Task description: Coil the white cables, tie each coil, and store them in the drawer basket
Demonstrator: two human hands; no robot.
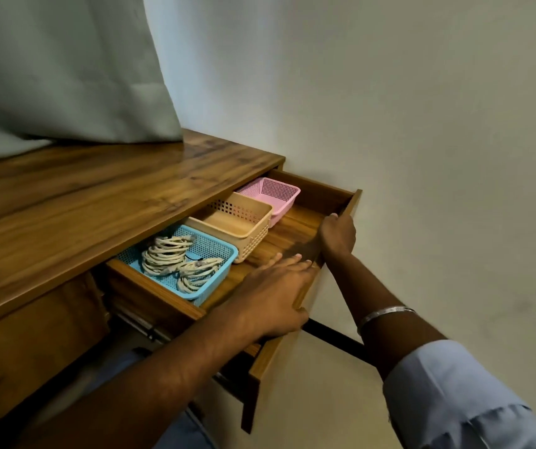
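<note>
- The right hand point(338, 234) grips the top edge of the drawer front point(305, 303) toward its far end: the fingers curl over the rim into the drawer and the palm sits on the outer face. It is closed on the wood and carries nothing else.
- The left hand point(273, 296) lies flat and spread over the same front panel nearer the camera. The fingertips point(296, 257) reach over the rim above the drawer floor and the thumb hooks the outer side. It is a loose, open rest on the panel, with no cable in it.
- The coiled white cables point(176, 257) lie in the blue basket point(218, 270) at the left end of the open drawer, at least two bundles, well apart from both hands. A beige basket point(250, 234) and a pink basket point(279, 202) beside it look empty.
- Judged from this, storage looks done and the step in hand is pushing the drawer shut under the wooden table top point(98, 202).
- To do it well, push evenly with both hands so that the wide drawer runs straight on its slides and does not rack.
- Before the front meets the frame, draw the fingers out from over the rim and finish with the palms on the outer face.
- Go slowly enough that the light baskets do not slide and no loop rides up over the basket wall.
</note>
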